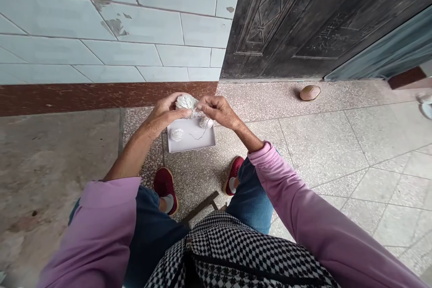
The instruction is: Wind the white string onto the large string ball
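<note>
Between my two hands is a bundle of white yarn [185,102], held up over a shallow white box [192,144]. My left hand [165,114] wraps round the bundle from the left, its thumb lying across the front. At the bundle's right side, my right hand [219,110] pinches the yarn with thumb and fingertips. A small ball of white yarn [177,134] lies in the box on the left. Another white yarn ball [206,123] sits at the box's right back, partly hidden by my right hand. A loose thread [199,137] trails on the box floor.
The box rests on speckled floor tiles between my red shoes [165,189]. A tiled wall [151,54] with a brown skirting rises behind it. To the right are a dark carved door [286,18] and a pinkish rounded object [309,93] on the threshold. A stool's wooden bar [200,207] shows below.
</note>
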Demonstrator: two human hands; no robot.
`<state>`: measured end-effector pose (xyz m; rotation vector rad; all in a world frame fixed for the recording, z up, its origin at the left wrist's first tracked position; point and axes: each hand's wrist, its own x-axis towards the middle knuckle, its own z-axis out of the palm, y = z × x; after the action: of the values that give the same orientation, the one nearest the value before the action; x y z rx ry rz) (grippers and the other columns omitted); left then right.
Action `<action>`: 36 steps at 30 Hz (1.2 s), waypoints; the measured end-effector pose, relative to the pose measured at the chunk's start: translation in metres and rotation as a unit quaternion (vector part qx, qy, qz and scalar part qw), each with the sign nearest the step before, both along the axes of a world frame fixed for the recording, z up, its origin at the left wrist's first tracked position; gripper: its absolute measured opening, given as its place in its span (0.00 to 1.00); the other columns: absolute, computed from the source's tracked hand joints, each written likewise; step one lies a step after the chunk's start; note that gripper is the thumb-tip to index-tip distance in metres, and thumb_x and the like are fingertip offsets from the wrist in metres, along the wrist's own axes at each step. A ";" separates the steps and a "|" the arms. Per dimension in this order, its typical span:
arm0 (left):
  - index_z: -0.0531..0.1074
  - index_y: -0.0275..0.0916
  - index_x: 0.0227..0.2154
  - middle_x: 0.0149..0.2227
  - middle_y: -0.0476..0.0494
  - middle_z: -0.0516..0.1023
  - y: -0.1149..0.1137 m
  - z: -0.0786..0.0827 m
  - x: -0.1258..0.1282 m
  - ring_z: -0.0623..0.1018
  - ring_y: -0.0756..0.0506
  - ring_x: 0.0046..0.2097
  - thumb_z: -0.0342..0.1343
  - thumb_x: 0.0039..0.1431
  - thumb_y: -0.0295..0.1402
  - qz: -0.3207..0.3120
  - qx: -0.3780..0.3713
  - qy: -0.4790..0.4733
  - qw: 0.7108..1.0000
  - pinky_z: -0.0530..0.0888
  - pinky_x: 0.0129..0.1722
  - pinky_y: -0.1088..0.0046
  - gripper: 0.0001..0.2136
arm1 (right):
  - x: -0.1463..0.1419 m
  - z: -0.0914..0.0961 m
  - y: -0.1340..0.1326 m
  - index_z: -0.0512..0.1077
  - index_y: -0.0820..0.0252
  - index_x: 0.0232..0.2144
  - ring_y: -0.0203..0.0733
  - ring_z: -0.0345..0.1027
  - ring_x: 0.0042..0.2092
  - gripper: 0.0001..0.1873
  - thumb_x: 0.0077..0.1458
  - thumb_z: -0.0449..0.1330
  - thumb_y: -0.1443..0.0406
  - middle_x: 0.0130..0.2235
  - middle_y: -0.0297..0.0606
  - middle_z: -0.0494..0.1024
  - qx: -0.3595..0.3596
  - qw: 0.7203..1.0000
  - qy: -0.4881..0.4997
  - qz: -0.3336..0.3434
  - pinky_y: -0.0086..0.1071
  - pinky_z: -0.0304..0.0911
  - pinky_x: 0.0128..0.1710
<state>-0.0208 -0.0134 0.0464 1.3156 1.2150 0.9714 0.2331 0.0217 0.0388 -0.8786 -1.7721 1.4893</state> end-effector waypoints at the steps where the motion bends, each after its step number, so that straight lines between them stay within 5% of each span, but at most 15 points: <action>1: 0.91 0.44 0.53 0.49 0.39 0.92 -0.002 0.002 0.001 0.88 0.33 0.50 0.87 0.51 0.50 -0.012 -0.017 -0.028 0.999 0.87 0.49 0.58 0.29 | 0.003 0.004 0.003 0.76 0.56 0.36 0.39 0.60 0.35 0.21 0.85 0.76 0.62 0.30 0.27 0.66 -0.006 1.000 -0.001 -0.027 0.34 0.59 0.36; 6: 0.92 0.43 0.49 0.48 0.36 0.91 -0.002 -0.002 0.009 0.89 0.35 0.48 0.92 0.51 0.54 -0.038 -0.062 -0.154 0.985 0.90 0.46 0.61 0.30 | 0.003 0.020 0.003 0.72 0.53 0.36 0.38 0.56 0.34 0.24 0.84 0.78 0.66 0.29 0.25 0.61 -0.078 0.990 -0.009 -0.118 0.35 0.58 0.35; 12: 0.88 0.42 0.47 0.44 0.39 0.89 0.000 -0.016 0.025 0.86 0.40 0.41 0.95 0.49 0.51 -0.021 -0.033 -0.204 0.978 0.87 0.37 0.66 0.31 | -0.004 0.025 0.000 0.70 0.51 0.39 0.34 0.51 0.30 0.23 0.86 0.76 0.67 0.27 0.20 0.59 -0.126 0.984 0.019 -0.123 0.34 0.54 0.33; 16: 0.87 0.41 0.47 0.46 0.37 0.91 0.000 -0.017 0.035 0.90 0.34 0.48 0.95 0.46 0.48 0.020 -0.043 -0.217 0.975 0.91 0.48 0.59 0.32 | -0.002 0.021 0.004 0.73 0.53 0.43 0.33 0.48 0.29 0.17 0.87 0.73 0.70 0.27 0.19 0.61 -0.135 0.982 0.021 -0.132 0.34 0.51 0.32; 19: 0.87 0.40 0.48 0.48 0.36 0.91 0.001 -0.015 0.036 0.90 0.32 0.51 0.95 0.44 0.45 0.033 -0.039 -0.221 0.974 0.90 0.54 0.54 0.32 | 0.001 0.016 0.005 0.79 0.56 0.49 0.33 0.51 0.29 0.11 0.86 0.77 0.62 0.29 0.20 0.66 -0.130 0.984 0.033 -0.115 0.34 0.50 0.32; 24: 0.86 0.40 0.49 0.47 0.41 0.89 -0.001 -0.014 0.029 0.86 0.38 0.47 0.93 0.44 0.39 0.039 0.000 -0.171 0.985 0.86 0.51 0.60 0.31 | 0.001 0.008 0.006 0.80 0.60 0.40 0.33 0.61 0.33 0.33 0.67 0.91 0.44 0.30 0.25 0.73 -0.097 0.993 0.017 -0.065 0.31 0.54 0.33; 27: 0.86 0.42 0.51 0.47 0.43 0.88 -0.003 -0.017 0.025 0.85 0.39 0.46 0.93 0.41 0.38 0.047 0.002 -0.155 0.987 0.85 0.47 0.63 0.34 | -0.002 0.008 0.004 0.78 0.59 0.35 0.33 0.61 0.34 0.33 0.69 0.91 0.46 0.30 0.26 0.72 -0.088 0.994 -0.005 -0.064 0.32 0.55 0.34; 31: 0.88 0.41 0.49 0.46 0.39 0.90 -0.007 -0.019 0.026 0.88 0.36 0.47 0.93 0.48 0.48 0.032 -0.024 -0.179 0.983 0.88 0.48 0.59 0.31 | -0.006 0.009 0.000 0.79 0.58 0.35 0.33 0.58 0.33 0.28 0.77 0.86 0.50 0.29 0.26 0.69 -0.092 0.991 -0.017 -0.092 0.34 0.52 0.33; 36: 0.90 0.41 0.45 0.44 0.37 0.90 -0.008 -0.018 0.027 0.89 0.35 0.47 0.94 0.51 0.52 0.033 -0.023 -0.193 0.980 0.89 0.49 0.57 0.29 | -0.005 0.010 -0.001 0.77 0.56 0.33 0.34 0.57 0.31 0.35 0.69 0.89 0.41 0.27 0.25 0.65 -0.084 0.992 -0.017 -0.091 0.33 0.49 0.31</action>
<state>0.0063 -0.0218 0.0287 0.9950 0.9786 1.1764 0.2276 0.0206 0.0489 -1.1248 -1.5616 1.5268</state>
